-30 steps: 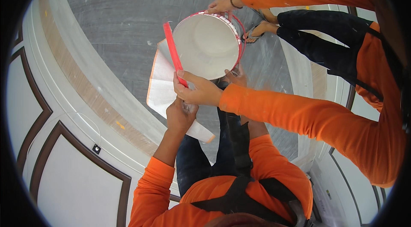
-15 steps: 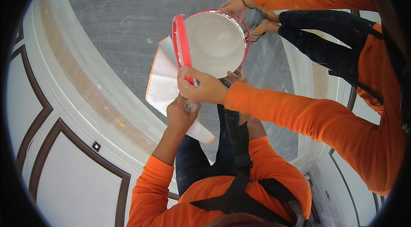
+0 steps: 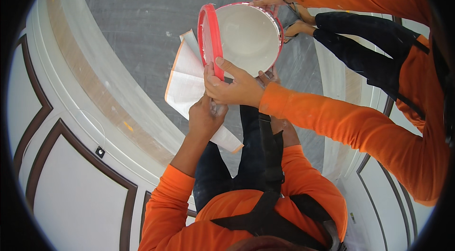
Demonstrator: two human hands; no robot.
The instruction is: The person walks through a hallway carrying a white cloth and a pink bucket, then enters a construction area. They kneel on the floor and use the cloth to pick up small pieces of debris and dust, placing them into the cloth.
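Observation:
A white bucket (image 3: 246, 38) with a red rim is tilted with its mouth facing me; its inside is pale. My right hand (image 3: 271, 77) grips the bucket's near rim, partly hidden behind a co-worker's sleeve. A red lid (image 3: 211, 38) stands on edge at the bucket's left side, pinched low down by the co-worker's near hand (image 3: 237, 82). Just below that, my left hand (image 3: 207, 114) is closed on a creased white sheet with orange edging (image 3: 184, 80), possibly a sack. The co-worker's other hand (image 3: 268, 0) holds the bucket's far rim.
The co-worker (image 3: 417, 76), in orange top and dark trousers, stands close at my right, one arm (image 3: 341, 121) reaching across in front of me. Grey floor (image 3: 128, 9) lies beneath. A curved pale border and white panels with brown trim (image 3: 80, 184) run along the left.
Bucket, lid and hands sit slightly higher and farther right in view. The lid has turned so more of its face shows. Both of my hands keep their grips.

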